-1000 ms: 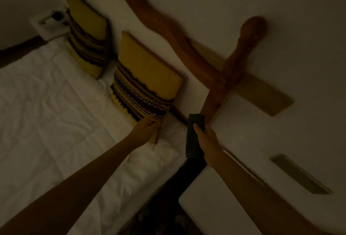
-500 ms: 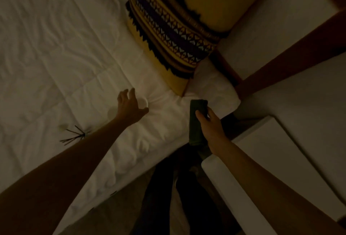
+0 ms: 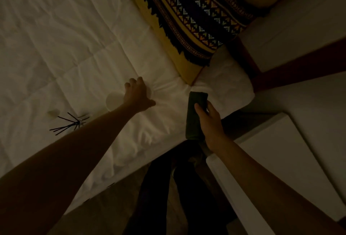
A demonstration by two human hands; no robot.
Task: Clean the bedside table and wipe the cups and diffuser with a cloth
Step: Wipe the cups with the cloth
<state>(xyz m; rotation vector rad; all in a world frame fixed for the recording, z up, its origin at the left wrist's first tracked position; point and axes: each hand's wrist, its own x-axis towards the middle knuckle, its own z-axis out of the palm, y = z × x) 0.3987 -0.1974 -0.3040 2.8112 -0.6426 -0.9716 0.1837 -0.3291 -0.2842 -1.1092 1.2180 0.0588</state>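
Change: since half a second ago the left hand (image 3: 137, 93) has slid farther across the bed (image 3: 56, 38) and now covers a cup that showed beside it then; the right hand has hardly shifted.
Diffuser: its pale bottle (image 3: 53, 113) lies on the sheet at far left, dark reeds (image 3: 68, 124) fanned out beside it, near but apart from the cups.
Cup: a pale round cup (image 3: 114, 101) sits on the bed, touching the left wrist on its left side.
Left hand: fingers curled down over something pale on the sheet, likely a second cup; whether it is clenched on it I cannot tell.
Cloth: a dark folded cloth (image 3: 195, 115) hangs over the gap between bed and worktop.
Right hand: the right hand (image 3: 211, 122) is clenched on the cloth, thumb on top.
Worktop: the white worktop (image 3: 271, 160) at near right looks bare.
Pillow: a yellow patterned pillow (image 3: 196, 19) stands at far centre.
Risk: the soft sheet gives no firm footing, so a cup nudged by the wrist may tip or roll; dim light makes white cups hard to see against white bedding.
Look: the cups appear small, smooth and white; the cloth is thick and dark.
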